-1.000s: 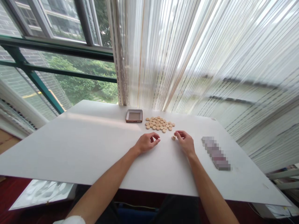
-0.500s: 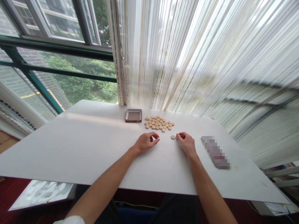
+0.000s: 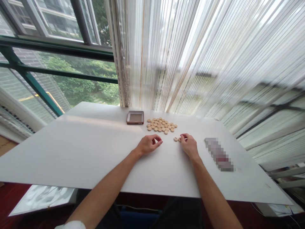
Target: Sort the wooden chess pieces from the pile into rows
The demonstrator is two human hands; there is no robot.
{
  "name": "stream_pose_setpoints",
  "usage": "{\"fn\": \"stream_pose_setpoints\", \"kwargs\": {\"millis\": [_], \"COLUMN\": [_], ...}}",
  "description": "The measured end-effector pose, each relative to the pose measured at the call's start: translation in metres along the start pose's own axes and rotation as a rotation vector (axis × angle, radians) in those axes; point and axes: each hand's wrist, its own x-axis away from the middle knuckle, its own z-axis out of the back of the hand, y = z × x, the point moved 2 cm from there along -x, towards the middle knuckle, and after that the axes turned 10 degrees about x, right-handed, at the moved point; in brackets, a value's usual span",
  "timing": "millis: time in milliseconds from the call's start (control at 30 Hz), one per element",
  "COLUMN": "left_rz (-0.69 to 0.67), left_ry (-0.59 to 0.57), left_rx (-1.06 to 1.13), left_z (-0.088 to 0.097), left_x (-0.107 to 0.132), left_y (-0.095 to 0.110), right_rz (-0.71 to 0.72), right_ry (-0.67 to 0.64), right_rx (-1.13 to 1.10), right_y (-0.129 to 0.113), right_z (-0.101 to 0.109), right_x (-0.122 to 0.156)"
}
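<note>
Two round wooden Chinese chess pieces with characters on top lie side by side in front of the main group. My right hand (image 3: 190,145) has its thumb and fingers closed on the right-hand piece (image 3: 179,139), partly covering it. The other piece (image 3: 175,139) sits just left of it, with a dark mark showing. My left hand (image 3: 148,144) rests on the table, its fingers loosely curled and a small space between thumb and fingers, holding nothing. Beyond both hands, several plain-topped wooden pieces (image 3: 159,125) lie flat in a loose cluster.
An open shallow box (image 3: 135,122) stands left of the cluster at the back of the white table (image 3: 83,152). A blurred-out flat object (image 3: 219,155) lies to the right. Behind the table hang string curtains (image 3: 154,63) and a window.
My right fingers have shifted slightly, so more of the right-hand piece shows beside the other one. My left hand stays nearly still. The view has moved a little.
</note>
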Motion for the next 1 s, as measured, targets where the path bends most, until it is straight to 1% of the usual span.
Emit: {"fn": "stream_pose_setpoints", "kwargs": {"millis": [267, 733, 1000], "left_rz": [0.014, 0.012, 0.03], "left_ry": [-0.003, 0.003, -0.011], "left_rx": [-0.005, -0.015, -0.012], "left_z": [0.0, 0.0, -0.001], "left_x": [0.0, 0.0, 0.0], "left_y": [0.0, 0.0, -0.001], "right_rz": [0.138, 0.16, 0.169], "right_ry": [-0.065, -0.082, -0.084], "right_rx": [0.014, -0.001, 0.006], "right_y": [-0.004, -0.014, -0.015], "right_z": [0.001, -0.003, -0.002], "right_x": [0.004, 0.01, 0.011]}}
